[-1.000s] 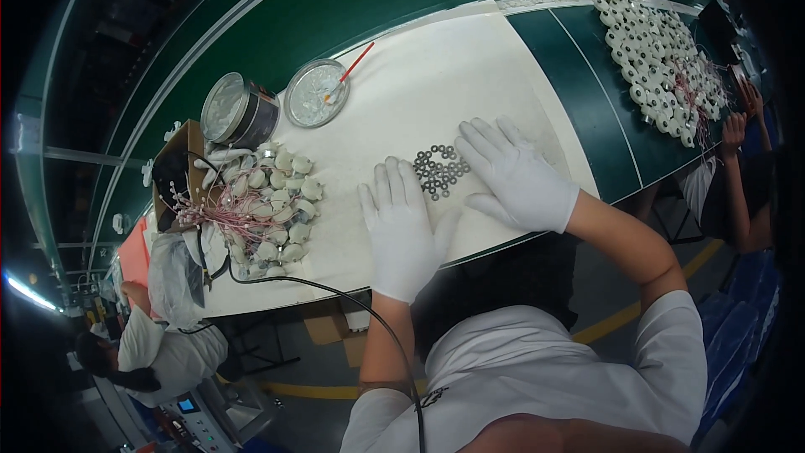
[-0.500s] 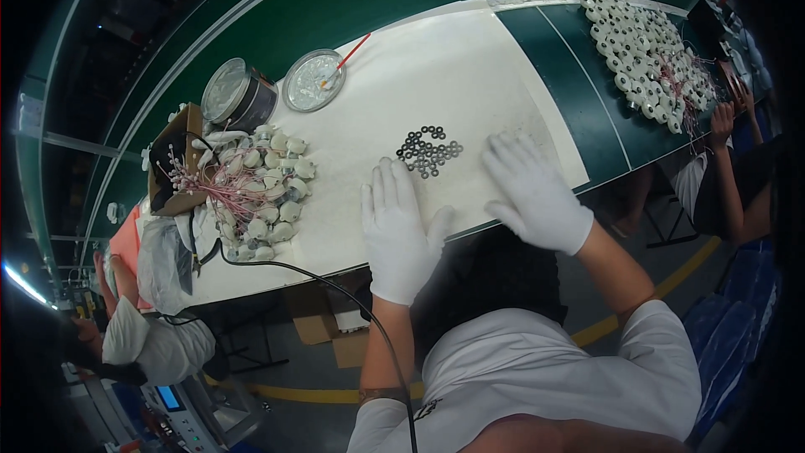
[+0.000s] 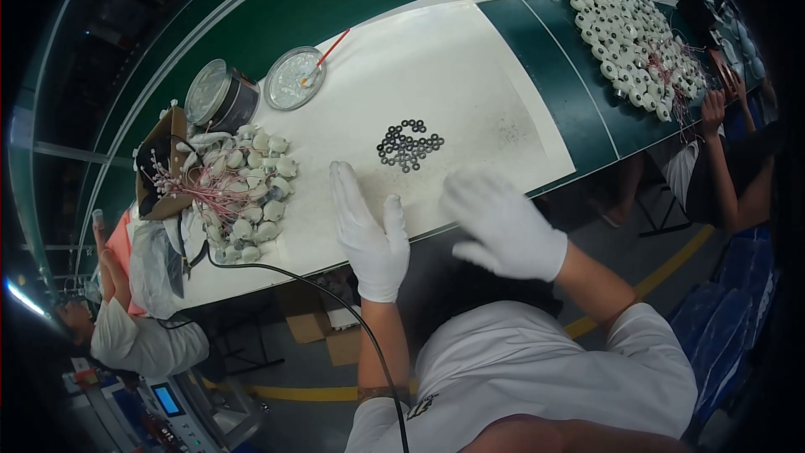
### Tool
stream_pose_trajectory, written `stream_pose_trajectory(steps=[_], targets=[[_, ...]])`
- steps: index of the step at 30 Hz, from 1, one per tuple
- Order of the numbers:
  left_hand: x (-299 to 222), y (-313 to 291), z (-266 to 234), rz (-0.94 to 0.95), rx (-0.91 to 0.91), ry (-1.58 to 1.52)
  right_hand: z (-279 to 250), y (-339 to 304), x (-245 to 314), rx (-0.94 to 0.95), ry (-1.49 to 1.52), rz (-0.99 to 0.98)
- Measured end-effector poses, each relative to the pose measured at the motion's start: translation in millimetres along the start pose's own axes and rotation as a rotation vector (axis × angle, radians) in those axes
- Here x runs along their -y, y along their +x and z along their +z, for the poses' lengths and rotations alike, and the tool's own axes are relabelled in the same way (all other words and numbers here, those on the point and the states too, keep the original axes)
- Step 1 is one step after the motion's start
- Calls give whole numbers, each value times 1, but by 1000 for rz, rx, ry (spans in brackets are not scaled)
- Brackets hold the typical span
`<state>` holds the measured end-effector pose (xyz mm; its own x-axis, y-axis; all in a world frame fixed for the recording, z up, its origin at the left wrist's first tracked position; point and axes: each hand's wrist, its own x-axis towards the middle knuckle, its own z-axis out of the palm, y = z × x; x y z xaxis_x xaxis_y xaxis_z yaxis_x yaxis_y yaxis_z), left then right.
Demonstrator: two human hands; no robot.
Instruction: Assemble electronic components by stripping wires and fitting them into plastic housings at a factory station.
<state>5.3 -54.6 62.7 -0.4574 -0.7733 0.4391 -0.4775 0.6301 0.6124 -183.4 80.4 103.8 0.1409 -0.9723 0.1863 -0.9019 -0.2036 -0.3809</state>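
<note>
A flat cluster of small dark rings lies on the white sheet covering the work surface. My left hand, in a white glove, is held to the left of the rings and nearer me, turned partly on edge. Its fingers are straight and together, with the thumb apart and nothing held. My right hand, also gloved in white, hovers near the table's front edge, right of the rings. Its fingers are stretched out, slightly blurred, the thumb apart. Neither hand touches the rings.
At left lie white round parts with pink wires, beside a cardboard box, pliers and a black cable. Behind stand a tub and a round dish with a red stick. More white parts sit at right near another person's hand.
My left hand has moved left, away from the rings, and tilted onto its edge. My right hand has come nearer me and leftward. The whole view has shifted slightly.
</note>
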Motion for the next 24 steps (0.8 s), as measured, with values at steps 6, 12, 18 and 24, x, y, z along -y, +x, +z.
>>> stream_pose_trajectory(steps=[6,12,18,24], targets=[[21,2,-19,-59,-32,-171,19,17,12,-112,477,-241],[52,2,-54,-178,-76,-335,19,58,26,-15,51,-113],[96,23,-87,-221,-190,-47,23,68,36,12,744,-244],[114,89,-104,13,-127,563,31,81,30,-149,697,-92]])
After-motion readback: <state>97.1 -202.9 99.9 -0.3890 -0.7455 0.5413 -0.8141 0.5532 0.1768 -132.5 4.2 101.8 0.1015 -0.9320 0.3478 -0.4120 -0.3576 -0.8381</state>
